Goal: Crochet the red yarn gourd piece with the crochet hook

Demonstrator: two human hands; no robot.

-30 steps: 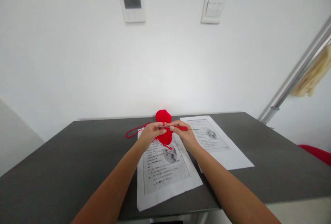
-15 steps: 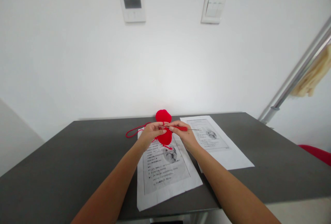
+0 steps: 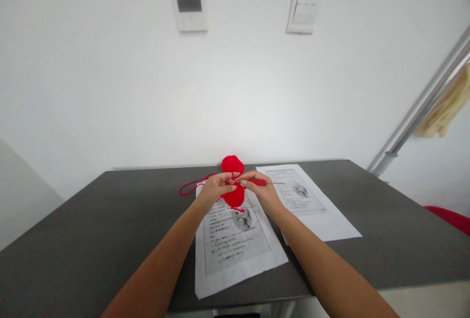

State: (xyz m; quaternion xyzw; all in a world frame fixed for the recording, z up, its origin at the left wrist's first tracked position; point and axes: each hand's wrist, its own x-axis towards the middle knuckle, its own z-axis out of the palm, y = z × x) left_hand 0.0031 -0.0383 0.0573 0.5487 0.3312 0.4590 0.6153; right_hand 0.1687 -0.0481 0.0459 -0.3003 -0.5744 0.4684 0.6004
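Observation:
My left hand (image 3: pixel 216 187) is closed in a pinch on a red crocheted piece (image 3: pixel 235 196) held above a printed sheet (image 3: pixel 235 239). My right hand (image 3: pixel 261 192) grips a crochet hook (image 3: pixel 257 182) with a red handle; its thin metal shaft points left into the piece by my left fingers. A red ball of yarn (image 3: pixel 232 164) sits just behind both hands. A strand of red yarn (image 3: pixel 189 188) loops over the table to the left of my left hand.
The dark grey table (image 3: pixel 91 230) carries a second printed sheet (image 3: pixel 312 205) to the right. A metal pole (image 3: pixel 418 107) slants up at the right, with pale cloth hanging beside it. A red object (image 3: pixel 450 217) shows at the right edge. Two wall panels hang above.
Almost nothing differs; both hands stay pinched together at the red piece, with only a tiny shift of the hook.

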